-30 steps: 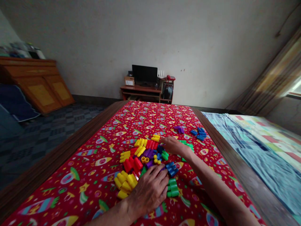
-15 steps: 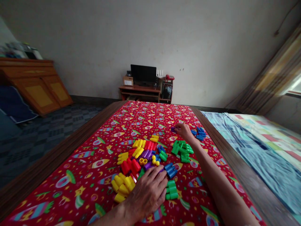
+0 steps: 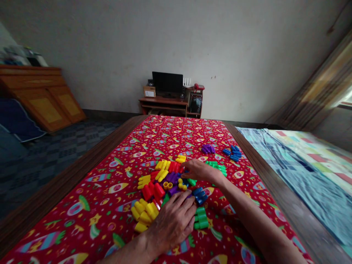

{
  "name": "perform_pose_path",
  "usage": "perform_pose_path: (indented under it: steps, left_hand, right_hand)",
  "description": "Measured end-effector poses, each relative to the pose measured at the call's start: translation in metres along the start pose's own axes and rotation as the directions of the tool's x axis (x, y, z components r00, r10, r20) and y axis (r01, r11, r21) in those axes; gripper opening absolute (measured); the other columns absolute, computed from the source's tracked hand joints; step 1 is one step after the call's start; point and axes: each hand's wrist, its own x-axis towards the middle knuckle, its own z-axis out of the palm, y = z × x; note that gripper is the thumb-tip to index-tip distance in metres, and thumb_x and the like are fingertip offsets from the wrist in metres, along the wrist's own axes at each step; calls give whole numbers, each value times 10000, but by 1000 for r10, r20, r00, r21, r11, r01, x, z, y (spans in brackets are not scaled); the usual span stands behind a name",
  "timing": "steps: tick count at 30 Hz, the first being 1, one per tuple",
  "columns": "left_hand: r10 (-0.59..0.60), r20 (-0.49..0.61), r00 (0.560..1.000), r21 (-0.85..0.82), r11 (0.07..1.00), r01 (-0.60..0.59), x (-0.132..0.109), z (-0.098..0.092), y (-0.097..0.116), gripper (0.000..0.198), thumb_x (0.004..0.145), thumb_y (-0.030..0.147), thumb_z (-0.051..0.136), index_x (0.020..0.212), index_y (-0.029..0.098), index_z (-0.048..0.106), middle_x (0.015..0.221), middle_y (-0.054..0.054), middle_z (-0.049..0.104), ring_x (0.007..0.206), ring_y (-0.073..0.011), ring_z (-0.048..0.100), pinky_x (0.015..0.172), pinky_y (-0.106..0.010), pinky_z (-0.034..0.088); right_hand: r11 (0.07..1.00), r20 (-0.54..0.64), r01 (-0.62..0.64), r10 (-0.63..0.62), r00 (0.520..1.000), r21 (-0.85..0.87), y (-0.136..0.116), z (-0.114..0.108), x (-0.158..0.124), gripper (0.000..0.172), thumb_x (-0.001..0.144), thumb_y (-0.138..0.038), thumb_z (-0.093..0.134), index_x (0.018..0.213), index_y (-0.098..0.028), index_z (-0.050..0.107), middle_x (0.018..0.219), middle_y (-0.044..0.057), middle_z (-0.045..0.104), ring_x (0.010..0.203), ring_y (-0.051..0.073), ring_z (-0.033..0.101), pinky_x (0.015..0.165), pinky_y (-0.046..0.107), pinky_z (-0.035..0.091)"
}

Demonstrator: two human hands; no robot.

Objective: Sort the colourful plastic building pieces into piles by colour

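Note:
A mixed pile of plastic building pieces lies mid-table. My left hand (image 3: 177, 216) rests flat on its near edge, fingers stretched out, between yellow pieces (image 3: 144, 214) and a green piece (image 3: 201, 219). Over the pile's right side hovers my right hand (image 3: 198, 170), open, fingertips beside red pieces (image 3: 173, 167) and purple pieces (image 3: 172, 178). It partly covers green pieces (image 3: 217, 167) behind it. Sorted apart farther back are purple pieces (image 3: 208, 149) and blue pieces (image 3: 234, 153). Another blue piece (image 3: 200, 195) lies just right of my left fingertips.
A red patterned cloth (image 3: 110, 205) covers the table, with dark wooden edges (image 3: 249, 154) showing. To the right stands a bed (image 3: 291, 165). A desk with a monitor (image 3: 167, 84) is against the far wall; a wooden cabinet (image 3: 41, 99) is at left.
My right hand has let go of a purple piece, which now lies in the group at the back, and has come back left to the pile. My left hand has stayed nearly still.

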Motion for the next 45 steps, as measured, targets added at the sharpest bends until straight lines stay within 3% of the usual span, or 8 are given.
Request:
perform_pose_path:
  steps: [11,16,19,26,34,37,42,45]
  left_hand:
    - [0,-2,1000,-20,1000,0,2,-1,1,239,935,236,500,1127,190,634,1199,-53,665,1228,-236,520,1065,-403,399]
    - [2,5,1000,-49,999,-2,1,0,0,228,944,229,487,1116,190,631,1210,-49,663,1220,-237,531,1068,-417,393]
    - [5,1,1000,-71,997,-5,0,0,-1,227,949,230,477,1108,189,633,1211,-56,662,1225,-251,531,1060,-431,399]
    - [9,-35,999,-76,997,-12,-1,2,-2,212,951,224,459,1070,187,630,1180,-42,670,1220,-245,531,1063,-413,398]
    - [6,-9,1000,-70,998,-7,-3,4,-3,204,940,211,466,1062,193,629,1199,-42,660,1242,-247,514,1066,-424,403]
    - [9,-10,1000,-70,998,-10,-2,2,-2,212,937,192,460,1068,190,627,1192,-43,663,1242,-241,513,1068,-424,401]
    - [6,3,1000,-58,998,-6,0,-1,-1,227,943,207,461,1090,192,634,1196,-52,661,1234,-244,517,1064,-432,404]
    - [7,2,1000,-46,999,-7,1,-1,0,241,947,216,457,1109,188,634,1190,-63,662,1225,-243,522,1061,-431,408]
  right_hand:
    - [971,-14,-115,121,993,211,13,-2,4,302,737,-78,624,1001,-154,751,770,19,701,649,101,586,576,178,408]
    - [928,-251,-44,146,957,369,42,-22,-3,247,764,-161,594,954,-138,750,701,4,675,601,95,562,549,183,402]
    - [899,-469,-97,313,826,428,76,-38,-13,240,762,-220,586,918,-136,748,679,14,683,591,115,585,548,205,422]
    - [658,-599,-548,735,317,517,151,-47,-63,300,724,-244,573,912,-103,760,713,68,726,619,170,656,553,230,457]
    - [532,-592,-695,784,187,484,168,-48,-85,348,752,-269,576,995,-100,757,927,160,753,896,285,695,758,349,520]
    - [636,-668,-679,689,283,368,143,-53,-70,342,817,-244,525,1041,-118,749,961,148,752,931,268,687,795,336,496]
    - [975,-411,-193,222,884,112,62,-24,-21,253,854,-181,523,944,-138,756,810,64,740,687,159,655,661,242,466]
    - [1000,-348,-13,8,937,-11,25,5,7,256,864,-146,544,1055,-125,713,1060,140,707,889,200,653,772,286,488]
